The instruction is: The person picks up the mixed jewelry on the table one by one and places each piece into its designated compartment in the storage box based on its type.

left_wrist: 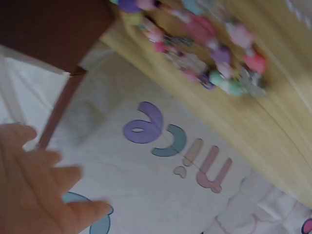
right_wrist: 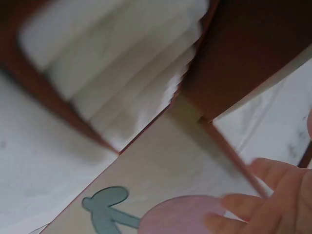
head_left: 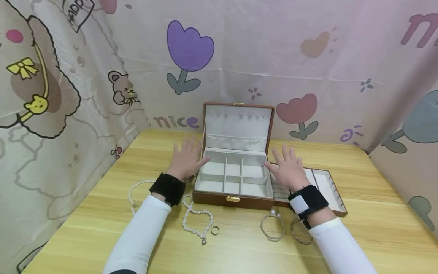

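Ok, both your left hand [head_left: 186, 161] and right hand [head_left: 289, 172] have fingers splayed straight, gripping nothing; contact w/ the box unclear. Between them sits a brown rectangular jewellery box [head_left: 210, 198], white-lined, prob. centred so either hand reaches it; lid upright, baring six compartments. On its right, a brown-rimmed, white-lined shallow tray [head_left: 323, 184], partly behind your right hand, prob. set alongside for access. Multicoloured beaded strands [left_wrist: 200, 30] lie left. Nearer you on the wood-grain surface [head_left: 239, 251]: white pearly necklace [head_left: 185, 223], gold-toned ring [head_left: 215, 233], silvery round bangle [head_left: 272, 239], prob. spaced to avoid tangling. No brand legible; pale cartoon-print fabric [head_left: 239, 45] reads "nice", plus upside-down lettering top L, unclear.
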